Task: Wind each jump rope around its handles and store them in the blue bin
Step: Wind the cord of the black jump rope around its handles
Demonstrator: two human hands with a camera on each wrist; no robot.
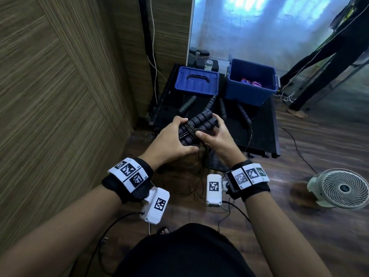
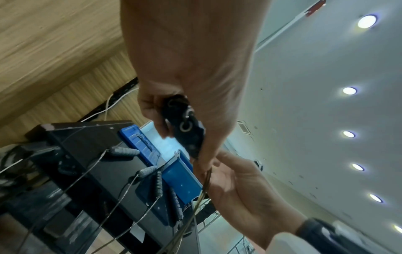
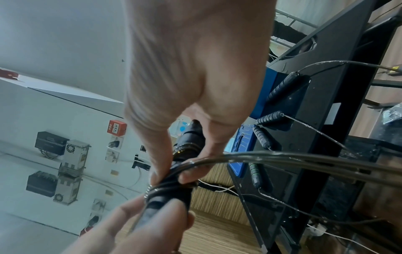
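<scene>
Two black ribbed handles [image 1: 200, 121] lie side by side, with several turns of thin dark cord [image 1: 189, 128] wound round their middle. My left hand [image 1: 179, 134] grips the bundle's near end; the handle ends [image 2: 187, 130] show in its curled fingers. My right hand [image 1: 209, 128] holds the far part, thumb on the windings, and pinches handles and cord [image 3: 261, 158] together. The loose cord hangs down between my wrists. The open blue bin [image 1: 249, 90] stands behind on the black table [image 1: 265, 128], with red and blue items inside.
The blue lid [image 1: 196, 81] lies left of the bin. Several unwound black handles [image 1: 186, 104] with trailing cords lie on the table between the lid, the bin and my hands. A white fan [image 1: 341, 188] stands on the floor at right. Wood panelling closes the left side.
</scene>
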